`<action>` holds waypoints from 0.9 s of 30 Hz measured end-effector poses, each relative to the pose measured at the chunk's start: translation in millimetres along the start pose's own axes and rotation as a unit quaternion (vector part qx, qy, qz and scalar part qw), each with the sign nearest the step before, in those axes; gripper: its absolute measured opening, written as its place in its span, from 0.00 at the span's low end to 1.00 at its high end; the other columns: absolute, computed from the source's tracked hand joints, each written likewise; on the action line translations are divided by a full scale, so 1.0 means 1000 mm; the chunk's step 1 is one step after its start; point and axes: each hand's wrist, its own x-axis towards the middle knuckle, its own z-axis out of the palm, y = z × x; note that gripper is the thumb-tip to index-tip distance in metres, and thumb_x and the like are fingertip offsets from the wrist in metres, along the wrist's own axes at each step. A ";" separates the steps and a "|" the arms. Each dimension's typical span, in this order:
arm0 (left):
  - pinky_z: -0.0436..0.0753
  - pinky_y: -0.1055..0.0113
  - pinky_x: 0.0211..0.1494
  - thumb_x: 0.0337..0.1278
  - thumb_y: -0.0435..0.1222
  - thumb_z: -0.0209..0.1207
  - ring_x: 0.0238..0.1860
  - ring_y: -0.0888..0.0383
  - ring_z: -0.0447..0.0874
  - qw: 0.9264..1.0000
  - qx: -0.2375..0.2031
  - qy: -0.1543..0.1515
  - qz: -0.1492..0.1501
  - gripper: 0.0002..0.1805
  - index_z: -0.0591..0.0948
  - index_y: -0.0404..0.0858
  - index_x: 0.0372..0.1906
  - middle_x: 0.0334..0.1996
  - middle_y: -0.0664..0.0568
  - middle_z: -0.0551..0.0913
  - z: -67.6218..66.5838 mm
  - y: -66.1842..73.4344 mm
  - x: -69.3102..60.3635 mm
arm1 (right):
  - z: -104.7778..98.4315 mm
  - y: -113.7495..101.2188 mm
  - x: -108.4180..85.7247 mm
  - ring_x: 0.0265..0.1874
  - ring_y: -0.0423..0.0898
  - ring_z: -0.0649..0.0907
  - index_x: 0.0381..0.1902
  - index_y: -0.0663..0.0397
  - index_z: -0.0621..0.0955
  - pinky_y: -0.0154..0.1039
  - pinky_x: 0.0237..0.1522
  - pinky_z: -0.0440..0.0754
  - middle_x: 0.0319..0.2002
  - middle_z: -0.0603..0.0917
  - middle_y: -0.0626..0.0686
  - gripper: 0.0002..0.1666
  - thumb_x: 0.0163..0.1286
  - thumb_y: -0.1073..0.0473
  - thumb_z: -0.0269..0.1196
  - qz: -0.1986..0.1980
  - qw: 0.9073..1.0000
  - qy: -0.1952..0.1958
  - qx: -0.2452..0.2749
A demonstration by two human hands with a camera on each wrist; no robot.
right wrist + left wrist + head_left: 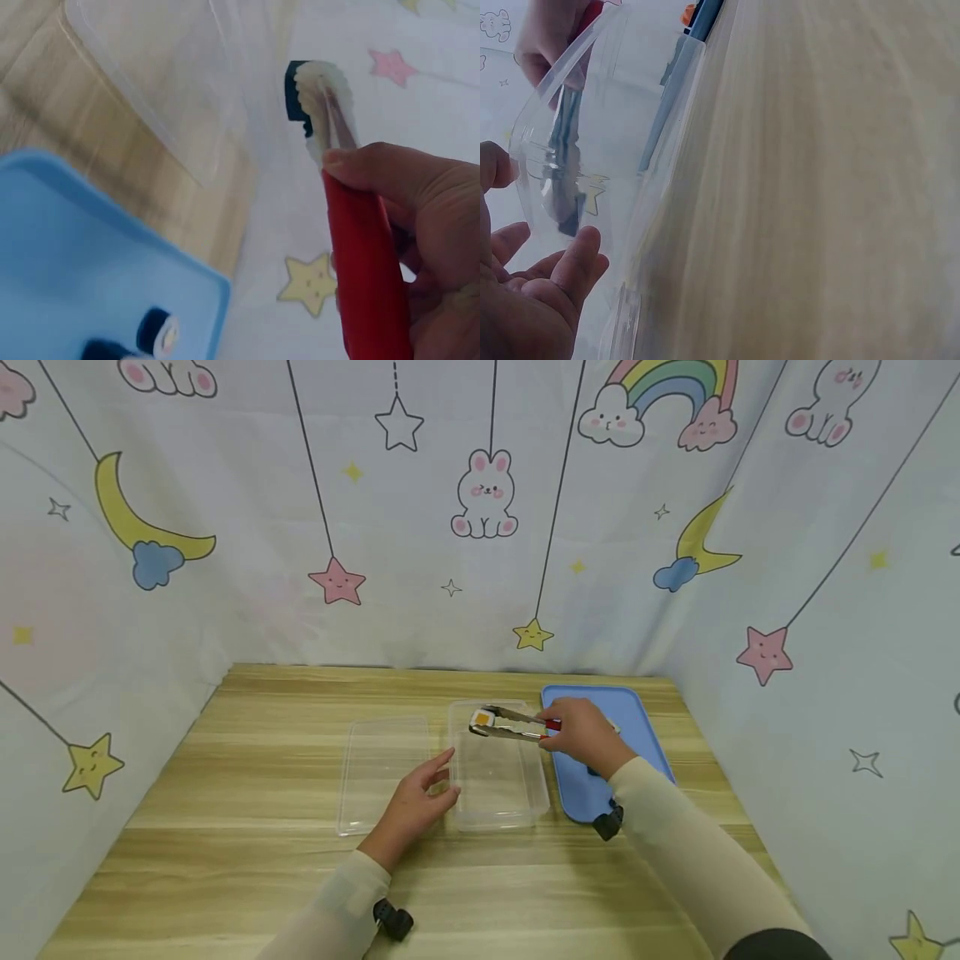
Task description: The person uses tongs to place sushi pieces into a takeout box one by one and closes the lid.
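My right hand (585, 735) grips red-handled metal tongs (366, 262). Between the tongs' tips is a sushi roll piece (482, 719), white with an orange centre and a dark wrap, held above the far part of a clear plastic box (491, 789). At the box's left side, my left hand (417, 800) has loosely bent fingers, with one fingertip at the wall in the left wrist view; whether it presses is unclear. Beneath my right hand lies a blue tray (573, 793), with small dark-wrapped roll pieces (159, 332) on it, mostly hidden from the head view.
A clear lid (378, 772) lies flat on the wood-grain table (247, 793), left of the box. White curtains (420, 527) with cartoon prints enclose the table's back and sides.
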 end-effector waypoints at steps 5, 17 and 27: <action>0.84 0.51 0.60 0.64 0.29 0.67 0.69 0.40 0.75 1.000 -0.006 -0.001 -0.003 0.36 0.71 0.38 0.76 0.75 0.40 0.69 0.000 0.001 0.000 | 0.014 -0.017 0.015 0.43 0.48 0.84 0.58 0.53 0.88 0.42 0.39 0.83 0.49 0.87 0.52 0.25 0.62 0.57 0.77 -0.014 0.998 -0.030 -0.046; 0.83 0.53 0.62 0.63 0.28 0.66 0.70 0.38 0.73 1.000 -0.013 0.001 -0.004 0.35 0.72 0.39 0.76 0.75 0.40 0.69 0.001 0.003 -0.001 | 0.022 -0.030 0.034 0.26 0.44 0.74 0.41 0.50 0.90 0.41 0.30 0.73 0.28 0.79 0.46 0.09 0.63 0.59 0.76 -0.020 0.995 -0.079 -0.060; 0.81 0.57 0.64 0.63 0.29 0.66 0.71 0.41 0.73 1.000 -0.017 0.002 -0.019 0.36 0.72 0.41 0.76 0.75 0.42 0.69 -0.001 0.002 -0.001 | 0.001 -0.009 0.003 0.49 0.52 0.83 0.66 0.54 0.82 0.48 0.46 0.84 0.53 0.85 0.53 0.35 0.62 0.52 0.78 0.008 1.000 -0.015 0.002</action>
